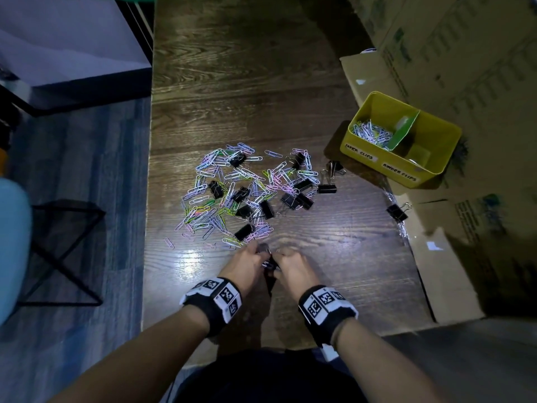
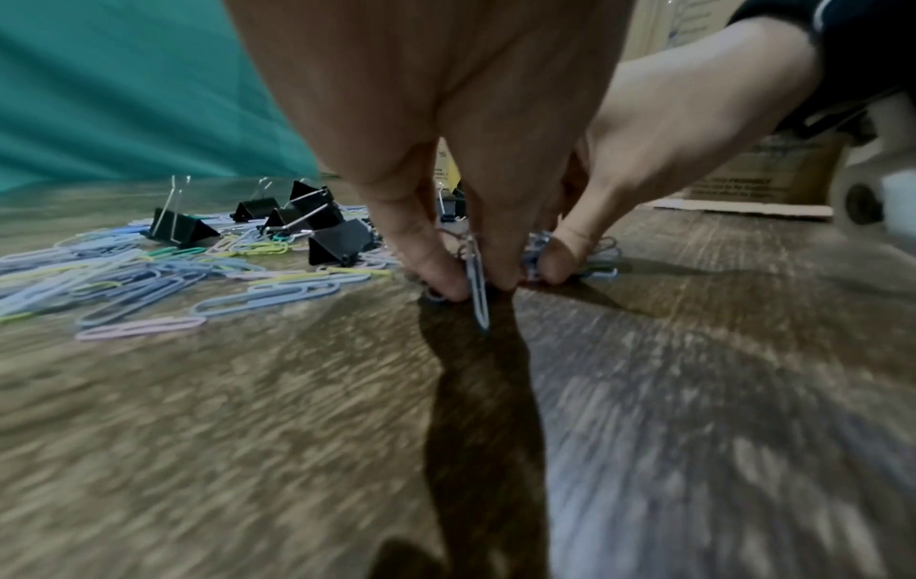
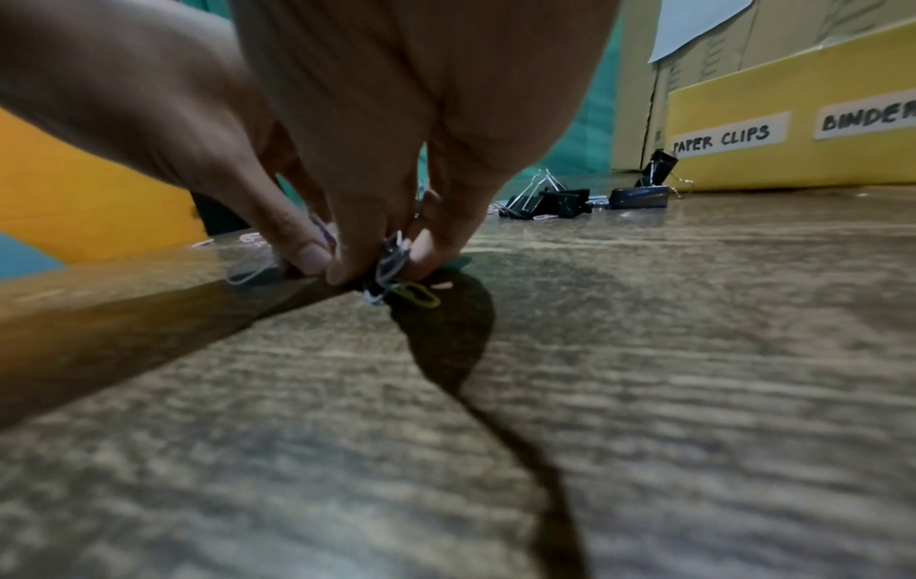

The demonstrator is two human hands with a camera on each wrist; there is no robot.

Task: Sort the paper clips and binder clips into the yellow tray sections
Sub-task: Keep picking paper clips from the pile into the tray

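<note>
Both hands meet at the near edge of the clip heap on the dark wooden tabletop [image 1: 290, 97]. The left hand [image 1: 243, 264] has its fingers [image 2: 436, 270] curled down, pinching a pale blue paper clip [image 2: 477, 282] that stands on end against the wood. The right hand [image 1: 292, 264] has its fingers [image 3: 347, 258] curled round a small bunch of paper clips [image 3: 396, 274], one yellow-green among them; how many it holds cannot be told.

The heap of paper clips [image 1: 220, 193], in lilac, blue, white, green and yellow, spreads just beyond the hands and is too tangled to count. About ten black binder clips [image 1: 245, 231] lie in and on the heap, two more sit at its right edge, and one lies well apart at the right [image 1: 397, 212], by the cardboard.

The yellow tray [image 1: 377, 162] stands at the far right, split in two by a green divider [image 1: 404, 130]. Its left section, labelled "PAPER CLIPS", holds a cluster of paper clips [image 1: 370, 133]; whether the right section, labelled "BINDER CLIPS", holds any clips cannot be told. Cardboard boxes [image 1: 465, 68] stand behind and beside the tray.
</note>
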